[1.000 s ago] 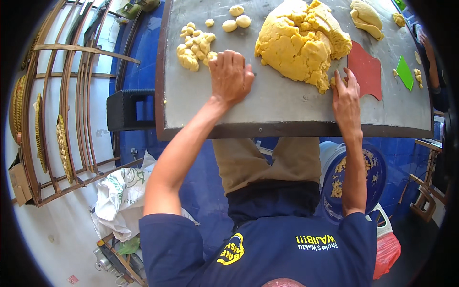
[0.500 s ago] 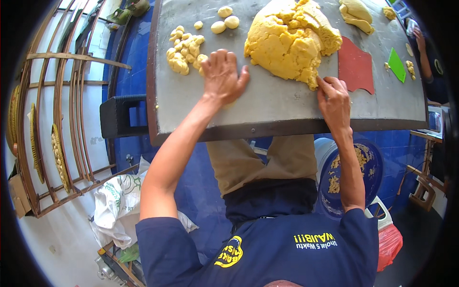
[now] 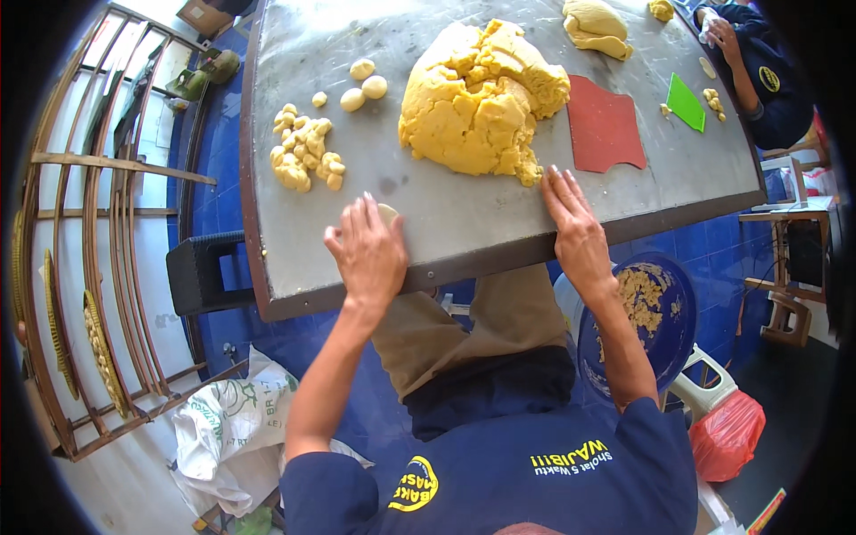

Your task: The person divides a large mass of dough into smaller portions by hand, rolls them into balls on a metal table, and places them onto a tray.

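A big mound of cracked yellow dough (image 3: 481,107) sits on the grey metal-topped table (image 3: 464,209). My left hand (image 3: 367,250) is palm down near the table's front edge, fingers stretched out. A small pale piece of dough (image 3: 387,214) shows beside its index finger and is partly covered by the hand. At the mound's near right corner rests my right hand (image 3: 578,223), its fingers straight and side by side; I cannot tell whether the fingertips touch the dough. Left of the mound lie a pile of small dough pieces (image 3: 305,152) and several smooth dough balls (image 3: 364,87).
A red flat scraper (image 3: 606,125) and a green scraper (image 3: 687,102) lie to the right. Farther back is a folded dough lump (image 3: 596,28). Another person (image 3: 762,76) stands at the far right. Below the table edge is a blue tub (image 3: 646,330) with dough scraps.
My left hand has moved away from the small dough pieces toward the front edge. The right hand's fingers, bent at the mound's corner before, are now straightened. The whole view has shifted.
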The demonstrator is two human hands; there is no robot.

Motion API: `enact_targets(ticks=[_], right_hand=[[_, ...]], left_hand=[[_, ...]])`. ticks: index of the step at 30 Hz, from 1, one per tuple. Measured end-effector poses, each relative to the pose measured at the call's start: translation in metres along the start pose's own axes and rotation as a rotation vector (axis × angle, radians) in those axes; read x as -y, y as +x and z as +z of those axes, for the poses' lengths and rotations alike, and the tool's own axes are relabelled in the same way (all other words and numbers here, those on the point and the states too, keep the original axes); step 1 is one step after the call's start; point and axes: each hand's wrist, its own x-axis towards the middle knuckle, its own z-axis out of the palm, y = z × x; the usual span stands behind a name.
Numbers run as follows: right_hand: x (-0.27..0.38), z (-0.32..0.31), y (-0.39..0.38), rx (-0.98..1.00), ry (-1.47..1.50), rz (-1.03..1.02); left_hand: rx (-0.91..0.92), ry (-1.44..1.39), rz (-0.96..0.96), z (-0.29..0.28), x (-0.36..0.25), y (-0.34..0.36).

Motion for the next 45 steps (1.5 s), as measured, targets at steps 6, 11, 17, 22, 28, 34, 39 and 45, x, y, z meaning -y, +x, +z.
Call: enact_targets(ticks=[6, 11, 17, 22, 28, 34, 39, 45], right_hand=[[0.000, -0.007, 0.024, -0.020, 0.046, 0.047], [-0.006, -0.004, 0.038, -0.031, 0.150, 0.088], [0.053, -0.023, 0.029, -0.164, 0.519, 0.082], [0.086, 0.006, 0.028, -0.170, 0.605, 0.041], [0.087, -0.003, 0.040, -0.132, 0.577, -0.231], [0.103, 0.002, 0.037, -0.100, 0.724, -0.072], [0.112, 0.012, 0.034, -0.110, 0.420, -0.182], [0.089, -0.016, 0.059, 0.189, 0.760, 0.056]], left_hand=[[0.217, -0.485, -0.414, -0.015, 0.003, 0.008], [-0.051, -1.197, -0.544, -0.016, -0.012, 0.007], [0.078, -1.632, -0.619, -0.014, -0.042, 0.017], [0.104, -1.681, -0.455, -0.028, -0.087, 0.024], [0.421, -1.363, -0.296, -0.019, -0.048, 0.040], [0.065, -1.083, -0.172, -0.002, -0.056, 0.021], [0.058, -1.220, -0.118, 0.006, -0.055, 0.018], [0.129, -1.319, 0.013, -0.009, -0.044, 0.021]])
